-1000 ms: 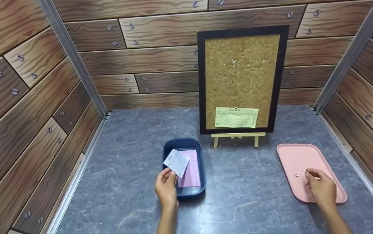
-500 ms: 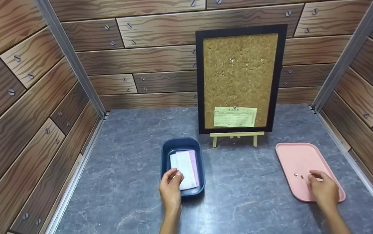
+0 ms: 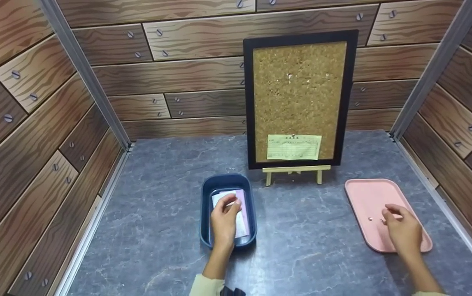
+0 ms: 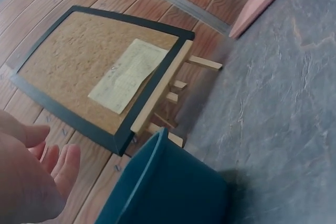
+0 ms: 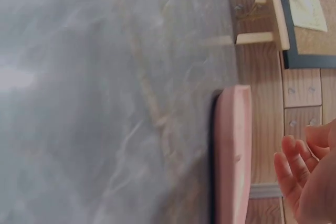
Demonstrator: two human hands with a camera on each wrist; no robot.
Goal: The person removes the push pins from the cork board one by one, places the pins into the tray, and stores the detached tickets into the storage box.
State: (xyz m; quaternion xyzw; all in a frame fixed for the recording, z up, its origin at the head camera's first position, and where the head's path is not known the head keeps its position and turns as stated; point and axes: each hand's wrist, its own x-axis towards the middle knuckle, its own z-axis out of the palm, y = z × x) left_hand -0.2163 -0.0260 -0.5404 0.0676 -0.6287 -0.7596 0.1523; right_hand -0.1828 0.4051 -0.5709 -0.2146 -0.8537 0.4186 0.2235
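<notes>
I have the left hand point(image 3: 224, 224) over the blue bin point(image 3: 225, 181), its fingers loosely curled with a gap between thumb and forefinger; I see nothing in their hold. Under it, inside the bin, a white slip point(image 3: 240, 229) lies partly over a lilac slip point(image 3: 240, 194), and the hand hides a good part of both from me. On my left wrist feed, the hand appears above the bin's rim.

Well to the right of the bin, I have the right hand point(image 3: 404, 230) over the near part of a pink tray point(image 3: 371, 193). Its fingers are bent, tips close to the thumb; I make out nothing between them, and I cannot tell whether they touch the tray. One small shiny piece point(image 3: 370, 219) lies on the tray, and another shiny speck point(image 3: 383, 221) shows just beside the fingertips, too small for me to identify.

Behind the bin and to its right, I see a black-framed corkboard point(image 3: 299, 98) on a pale wooden stand point(image 3: 296, 169), with a yellow-green slip point(image 3: 294, 147) fixed low on it by a pin point(image 3: 293, 135). Everything stands on a grey marbled tabletop point(image 3: 157, 193).
</notes>
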